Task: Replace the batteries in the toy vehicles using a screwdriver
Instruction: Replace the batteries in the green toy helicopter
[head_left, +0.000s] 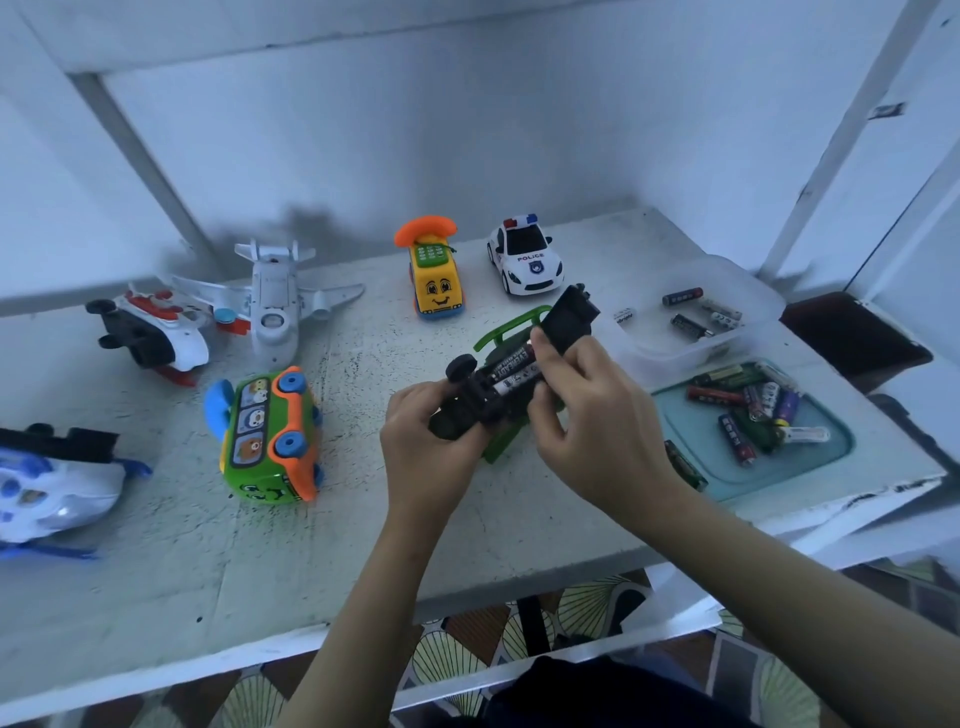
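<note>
The step in hand looks like the battery swap itself. The left hand (431, 431) has its fingers curled tight round the wheel end of a green toy car (462, 410), held belly-up just above the worktop (363, 519). The right hand (587, 410) pinches the near end of a flat black cover (569, 317) between thumb and forefinger, and its lower fingers curl against the car's side. Between the two sets of fingers the compartment lies open, with two printed cylindrical cells (511, 371) seated side by side. I cannot tell whether they are spent or fresh. If fresh, the next move calls for laying the cover flat over them, finding its catch and driving the screw. No screwdriver shows, so one must be found first. The chassis is matt black moulded plastic and the shell a glossy green. Right of the right fingers a shallow teal tray (831, 447) holds a heap of loose batteries (748, 410). Beyond it a clear, soft-walled tub (675, 358) holds a few more. Left of the left fingers stands a rounded green-and-orange bus (270, 431). Beyond the fingers sit a yellow phone car (434, 280) and a smooth white police car (524, 260), with a white plane (272, 296) far left.
</note>
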